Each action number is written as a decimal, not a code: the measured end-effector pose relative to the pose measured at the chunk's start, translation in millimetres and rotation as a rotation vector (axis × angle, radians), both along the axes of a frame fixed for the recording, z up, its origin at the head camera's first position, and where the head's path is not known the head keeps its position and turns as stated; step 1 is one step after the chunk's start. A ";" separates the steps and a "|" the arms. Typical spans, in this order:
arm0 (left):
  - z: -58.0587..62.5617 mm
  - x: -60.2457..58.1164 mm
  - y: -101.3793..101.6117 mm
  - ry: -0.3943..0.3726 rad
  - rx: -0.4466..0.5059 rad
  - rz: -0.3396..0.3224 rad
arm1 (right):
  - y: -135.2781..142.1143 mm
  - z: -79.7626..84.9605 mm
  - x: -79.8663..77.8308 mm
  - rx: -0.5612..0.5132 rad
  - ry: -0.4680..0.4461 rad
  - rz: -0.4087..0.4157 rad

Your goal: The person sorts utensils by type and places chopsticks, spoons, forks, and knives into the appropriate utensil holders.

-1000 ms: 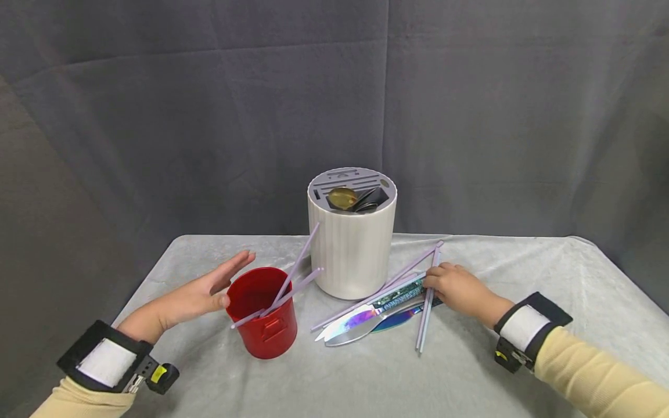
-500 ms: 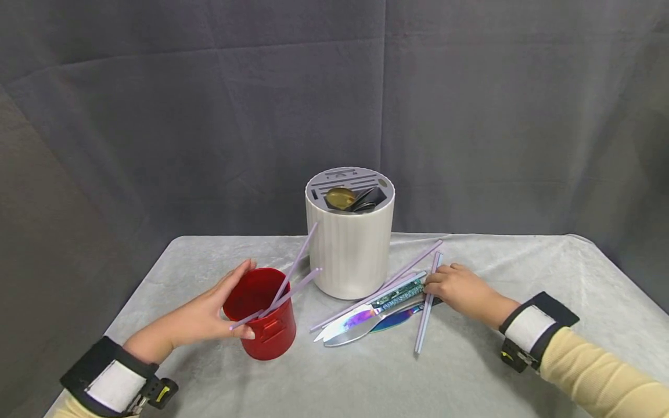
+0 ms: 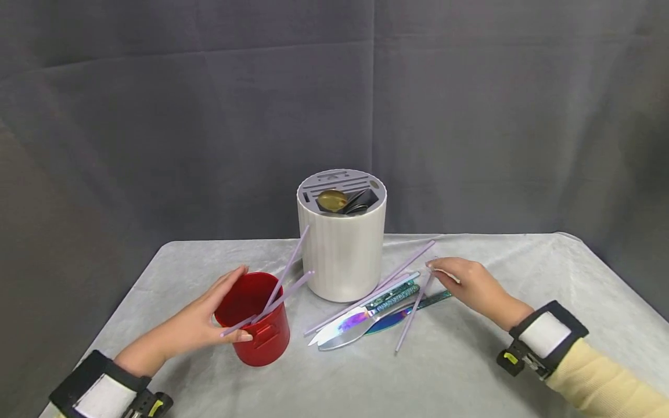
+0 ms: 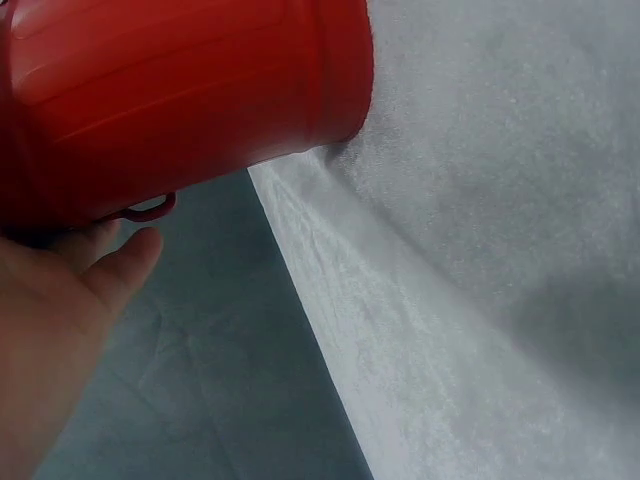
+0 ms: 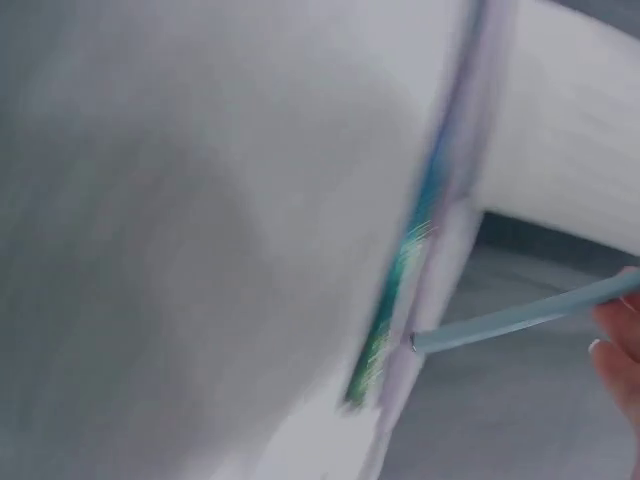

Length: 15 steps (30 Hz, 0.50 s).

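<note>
My left hand holds the small red bucket, its thumb across the front and its fingers at the far side of the rim. Lilac straws lean out of the bucket. Between thumb and fingertips, my right hand pinches another straw, which slants down toward the table. Under and beside it lies a pile of table knives with patterned handles and shiny blades, plus more lilac straws. In the right wrist view the pinched straw sticks out from the fingertips.
A white ribbed cutlery holder stands behind the pile, with a slotted grey top. A gold spoon and dark utensils sit in its opening. A pale cloth covers the table; a grey curtain hangs behind.
My left hand has come down onto the bucket and taken hold of it. My right hand has risen slightly from the pile, with a straw pinched and tilted.
</note>
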<state>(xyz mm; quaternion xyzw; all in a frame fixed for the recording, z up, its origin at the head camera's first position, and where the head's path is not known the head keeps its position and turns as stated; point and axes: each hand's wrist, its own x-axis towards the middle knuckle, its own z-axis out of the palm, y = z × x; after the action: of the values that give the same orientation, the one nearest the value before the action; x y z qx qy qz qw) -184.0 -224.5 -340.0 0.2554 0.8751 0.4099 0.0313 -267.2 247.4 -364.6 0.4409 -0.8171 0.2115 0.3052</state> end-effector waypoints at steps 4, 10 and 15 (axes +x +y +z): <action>0.8 0.7 -1.8 -0.005 0.011 -0.010 | -11.8 13.5 11.6 -0.223 -0.130 0.005; 3.1 -1.5 -1.4 -0.045 0.033 -0.038 | -52.3 34.0 35.9 -0.527 -0.413 0.163; -1.0 -2.0 -2.0 -0.025 0.061 -0.056 | -101.6 46.9 52.3 -0.652 -0.602 0.297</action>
<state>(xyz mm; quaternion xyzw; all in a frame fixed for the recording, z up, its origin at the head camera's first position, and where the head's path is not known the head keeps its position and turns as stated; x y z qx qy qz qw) -186.0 -226.6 -341.1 0.2754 0.8543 0.4384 0.0460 -214.9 145.8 -317.7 0.3530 -0.6884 0.6172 0.1435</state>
